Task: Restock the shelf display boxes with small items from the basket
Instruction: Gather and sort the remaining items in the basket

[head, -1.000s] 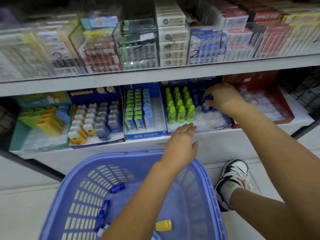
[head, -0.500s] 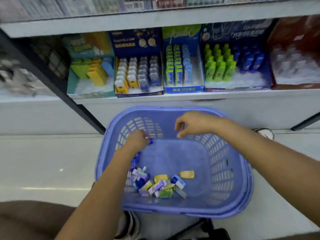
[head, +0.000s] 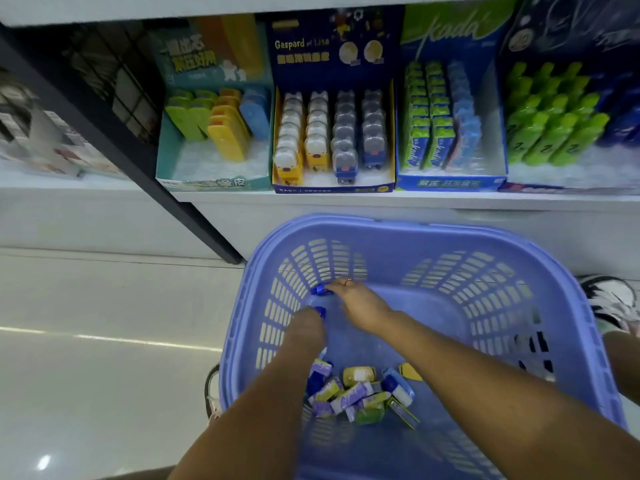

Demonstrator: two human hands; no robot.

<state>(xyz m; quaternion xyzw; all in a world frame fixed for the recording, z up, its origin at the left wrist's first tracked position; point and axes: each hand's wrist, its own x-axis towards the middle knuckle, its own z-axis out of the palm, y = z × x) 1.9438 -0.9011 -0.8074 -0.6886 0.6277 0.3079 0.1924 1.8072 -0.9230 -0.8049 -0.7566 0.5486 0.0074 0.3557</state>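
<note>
The blue plastic basket (head: 540, 271) stands on the floor below the shelf. Both my hands are inside it near its far left wall. My left hand (head: 306, 329) grips a small dark blue bottle (head: 320, 311). My right hand (head: 360, 306) reaches left, its fingertips pinching a second small blue bottle (head: 318, 290) against the slotted wall. A pile of small packets (head: 360, 393), purple, yellow, green and blue, lies on the basket floor near me. On the shelf, the display box (head: 568, 174) at the far right holds green bottles and dark blue bottles (head: 623, 126).
Three more display boxes stand on the shelf: a teal one (head: 214, 181) with yellow and green cases, a Gaspard box (head: 332, 187) with animal-shaped items, and a kada box (head: 450, 183). A black shelf post (head: 138, 161) slants at left. A sneaker (head: 613, 303) shows right of the basket.
My right hand left the shelf box and came down into the basket. My left hand dropped to the basket's left wall. Both now have a blue bottle.
</note>
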